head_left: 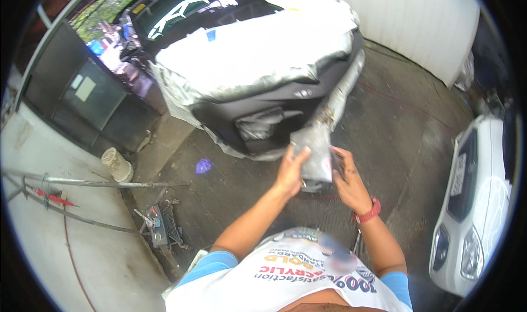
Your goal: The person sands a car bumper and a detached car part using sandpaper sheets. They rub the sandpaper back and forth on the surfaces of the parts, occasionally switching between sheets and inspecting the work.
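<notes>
- While the left hand (pixel 291 172) clamps thumb and fingers on a grey box (pixel 314 154), the right hand (pixel 349 176) curls its fingers at the box's right edge, grip impossible to tell.
- Box: held before the partly covered dark car (pixel 219 116).
- White car (pixel 466 202): far right.

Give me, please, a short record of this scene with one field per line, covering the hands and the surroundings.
Left hand: holding a grey flat-faced object
Right hand: at that object's right edge; grip unclear
Wristwear: red band, right side
Ahead: dark car, partly under white covering
Far right: white car
Left: pale bucket
Floor: purple item
</notes>
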### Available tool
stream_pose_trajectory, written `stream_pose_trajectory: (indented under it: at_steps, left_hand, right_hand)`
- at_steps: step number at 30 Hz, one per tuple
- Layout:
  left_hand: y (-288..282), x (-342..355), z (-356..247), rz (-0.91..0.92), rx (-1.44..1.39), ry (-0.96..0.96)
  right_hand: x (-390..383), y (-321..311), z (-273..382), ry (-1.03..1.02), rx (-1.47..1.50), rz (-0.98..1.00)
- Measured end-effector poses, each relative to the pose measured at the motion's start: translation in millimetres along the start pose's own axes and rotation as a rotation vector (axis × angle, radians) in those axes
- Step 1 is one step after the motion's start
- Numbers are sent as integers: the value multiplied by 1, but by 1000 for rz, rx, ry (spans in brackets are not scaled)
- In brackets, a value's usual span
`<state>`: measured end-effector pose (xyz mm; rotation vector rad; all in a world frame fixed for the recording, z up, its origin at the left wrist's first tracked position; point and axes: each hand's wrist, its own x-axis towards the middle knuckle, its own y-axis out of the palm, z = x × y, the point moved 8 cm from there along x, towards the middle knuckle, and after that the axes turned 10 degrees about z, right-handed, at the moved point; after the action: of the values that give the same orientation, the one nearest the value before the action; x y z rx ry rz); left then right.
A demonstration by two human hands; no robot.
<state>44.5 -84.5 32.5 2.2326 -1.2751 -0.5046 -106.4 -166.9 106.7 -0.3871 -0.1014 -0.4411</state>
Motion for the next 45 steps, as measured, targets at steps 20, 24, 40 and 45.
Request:
stream_pose_trajectory:
  at_steps: [20, 24, 40, 45]
  left_hand:
    - [2, -18, 8, 111, -184, -210]
    - [0, -17, 8, 127, 158, -195]
    - [-8, -8, -7, -153, 163, 35]
    - [-17, -2, 4, -56, 136, 91]
  right_hand:
    - [-35, -27, -122, 274, 745, 62]
    - [-23, -49, -67, 170, 3, -128]
    - [-36, 43, 5, -279, -492, 106]
    - [-19, 5, -70, 118, -974, 140]
